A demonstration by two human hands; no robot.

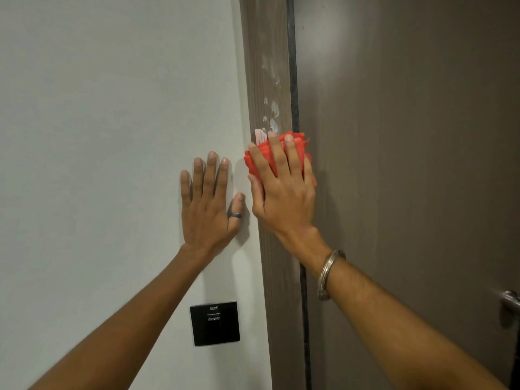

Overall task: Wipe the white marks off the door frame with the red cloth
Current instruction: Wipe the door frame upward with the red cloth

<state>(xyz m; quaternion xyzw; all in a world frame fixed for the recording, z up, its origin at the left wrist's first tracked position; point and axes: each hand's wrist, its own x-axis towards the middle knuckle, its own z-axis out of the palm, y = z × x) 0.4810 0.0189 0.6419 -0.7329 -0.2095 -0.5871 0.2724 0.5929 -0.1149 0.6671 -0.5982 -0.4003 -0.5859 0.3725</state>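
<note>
A brown wood-grain door frame (277, 291) runs upright through the middle of the view. White marks (270, 88) smear its upper part, ending just above my fingertips. My right hand (282, 192) lies flat on the folded red cloth (302, 152) and presses it against the frame; the cloth's edges show around my fingers. My left hand (209, 201) rests flat with fingers spread on the white wall (112, 122) just left of the frame, holding nothing.
A dark brown door (408, 164) fills the right side, with a metal handle (510, 301) at the right edge. A black square switch plate (215, 323) sits on the wall below my left hand. A dark gap strip runs between frame and door.
</note>
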